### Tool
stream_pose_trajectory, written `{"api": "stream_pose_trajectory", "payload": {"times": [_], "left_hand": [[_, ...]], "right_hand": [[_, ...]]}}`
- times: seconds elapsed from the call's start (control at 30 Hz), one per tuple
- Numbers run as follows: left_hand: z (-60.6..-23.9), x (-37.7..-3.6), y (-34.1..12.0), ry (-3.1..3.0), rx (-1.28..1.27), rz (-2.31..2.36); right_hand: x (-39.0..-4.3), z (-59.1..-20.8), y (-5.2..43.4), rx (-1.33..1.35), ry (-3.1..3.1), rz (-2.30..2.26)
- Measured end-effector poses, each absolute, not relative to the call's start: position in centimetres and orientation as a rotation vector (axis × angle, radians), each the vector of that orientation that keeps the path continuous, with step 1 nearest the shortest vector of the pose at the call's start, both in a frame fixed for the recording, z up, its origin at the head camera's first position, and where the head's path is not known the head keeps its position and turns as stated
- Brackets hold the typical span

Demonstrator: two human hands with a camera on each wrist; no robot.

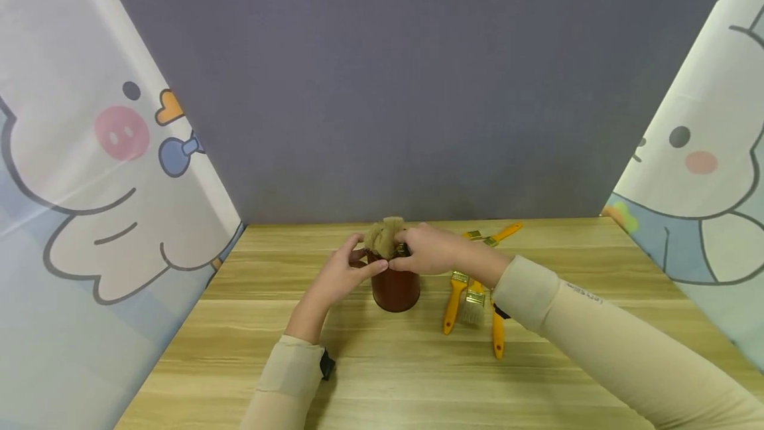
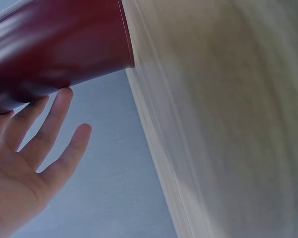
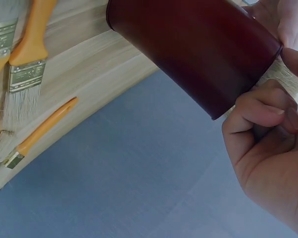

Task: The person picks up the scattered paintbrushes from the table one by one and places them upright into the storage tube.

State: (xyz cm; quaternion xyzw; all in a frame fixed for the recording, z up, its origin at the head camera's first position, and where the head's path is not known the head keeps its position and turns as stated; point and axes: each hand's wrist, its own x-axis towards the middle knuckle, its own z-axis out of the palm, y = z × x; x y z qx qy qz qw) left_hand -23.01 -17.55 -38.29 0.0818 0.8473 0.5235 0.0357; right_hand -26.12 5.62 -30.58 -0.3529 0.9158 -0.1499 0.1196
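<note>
Two hands meet at a glossy dark-red cylindrical cup [image 1: 395, 289] standing mid-table on pale wood-grain table [image 1: 382, 377]. Left hand [image 1: 341, 275], fingers loosely spread, touches its rim; right hand [image 1: 431, 251] pinches tan bristle tufts [image 1: 384, 236] rising from it. Yellow-handled flat brushes [image 1: 471, 304] lie just right; grey backdrop [image 1: 406, 85] behind.

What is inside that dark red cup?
Tan brush bristles stick up out of the red cup. Both hands cover its rim, and its opaque wall hides the handles inside.
</note>
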Motion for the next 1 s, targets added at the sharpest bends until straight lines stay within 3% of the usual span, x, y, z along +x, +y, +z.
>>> {"api": "stream_pose_trajectory", "payload": {"times": [0.7,1.0], "left_hand": [[-38.4,-23.0,-17.4,2.614,0.208,1.573],[-38.4,-22.8,-17.3,2.644,0.195,1.554]], "right_hand": [[-26.7,-29.3,8.2,-1.065,2.879,-0.603],[-27.3,-31.2,9.5,-0.973,2.827,-0.585]]}}
